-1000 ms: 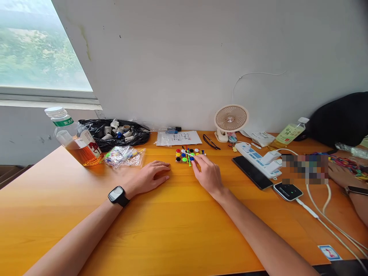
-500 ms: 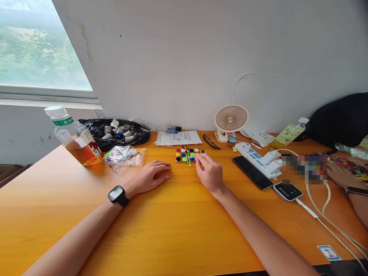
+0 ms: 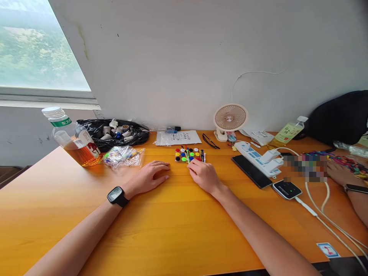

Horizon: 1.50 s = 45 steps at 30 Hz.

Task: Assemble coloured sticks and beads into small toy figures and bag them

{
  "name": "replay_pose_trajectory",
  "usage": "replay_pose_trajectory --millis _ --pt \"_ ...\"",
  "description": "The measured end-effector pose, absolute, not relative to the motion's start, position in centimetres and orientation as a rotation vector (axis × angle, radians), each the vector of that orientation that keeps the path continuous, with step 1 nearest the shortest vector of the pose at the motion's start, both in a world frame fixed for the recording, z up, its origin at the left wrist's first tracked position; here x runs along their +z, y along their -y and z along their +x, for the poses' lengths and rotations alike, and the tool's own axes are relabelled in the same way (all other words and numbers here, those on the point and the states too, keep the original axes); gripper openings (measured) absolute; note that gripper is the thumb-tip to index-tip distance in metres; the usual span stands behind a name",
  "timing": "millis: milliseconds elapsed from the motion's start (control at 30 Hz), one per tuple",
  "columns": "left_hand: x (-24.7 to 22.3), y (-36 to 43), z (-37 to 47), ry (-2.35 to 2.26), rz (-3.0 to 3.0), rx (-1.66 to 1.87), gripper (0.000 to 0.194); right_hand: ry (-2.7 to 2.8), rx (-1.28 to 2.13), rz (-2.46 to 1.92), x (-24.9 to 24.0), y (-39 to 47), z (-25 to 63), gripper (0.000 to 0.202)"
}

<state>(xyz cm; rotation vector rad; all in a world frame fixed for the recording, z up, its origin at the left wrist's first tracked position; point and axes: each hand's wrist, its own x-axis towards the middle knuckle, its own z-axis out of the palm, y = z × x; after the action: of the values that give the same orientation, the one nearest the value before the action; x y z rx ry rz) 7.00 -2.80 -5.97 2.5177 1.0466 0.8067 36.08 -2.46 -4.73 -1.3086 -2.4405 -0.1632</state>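
Observation:
Small round coloured discs (image 3: 178, 154) in red, white, yellow, blue, green and black lie in rows on the table (image 3: 161, 222). Among them a thin bright green plastic stick (image 3: 188, 154) lies or stands at a slight slant; I cannot tell which. My right hand (image 3: 205, 175) pinches the lower end of this stick between thumb and forefinger, its fingertips partly hidden. Several dark and white sticks (image 3: 203, 154) are just behind that hand. To the left, my left hand (image 3: 150, 177) rests on the wood with fingers stretched out, holding nothing.
A clear bag of small parts (image 3: 125, 156), a bottle of amber drink (image 3: 82, 149) and a black bag (image 3: 140, 136) stand left. Behind are a white packet (image 3: 178, 138) and a fan (image 3: 230, 118). Rightward lie a phone (image 3: 252, 171), a power strip (image 3: 254, 156) and another person's hand (image 3: 337, 172).
My right hand has shifted left and slightly nearer, its fingers now at the lower end of the green stick. The stick's slant has changed. My left hand stays in place.

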Motion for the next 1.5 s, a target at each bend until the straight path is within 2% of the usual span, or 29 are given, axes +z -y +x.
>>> replay_pose_trajectory --millis 433,800,1500 --pt "-6.1 2.7 6.9 -1.054 2.500 0.776 0.035 2.427 -0.043 -1.514 -4.2 3.1 35.5 0.020" --pt "-6.3 2.6 6.8 -1.055 2.500 0.790 0.035 2.419 0.024 -1.451 -5.2 2.6 35.8 0.043" --pt "-6.5 2.5 6.8 -1.055 2.481 0.800 0.036 2.284 -0.009 -1.651 -5.1 2.4 35.8 0.025"
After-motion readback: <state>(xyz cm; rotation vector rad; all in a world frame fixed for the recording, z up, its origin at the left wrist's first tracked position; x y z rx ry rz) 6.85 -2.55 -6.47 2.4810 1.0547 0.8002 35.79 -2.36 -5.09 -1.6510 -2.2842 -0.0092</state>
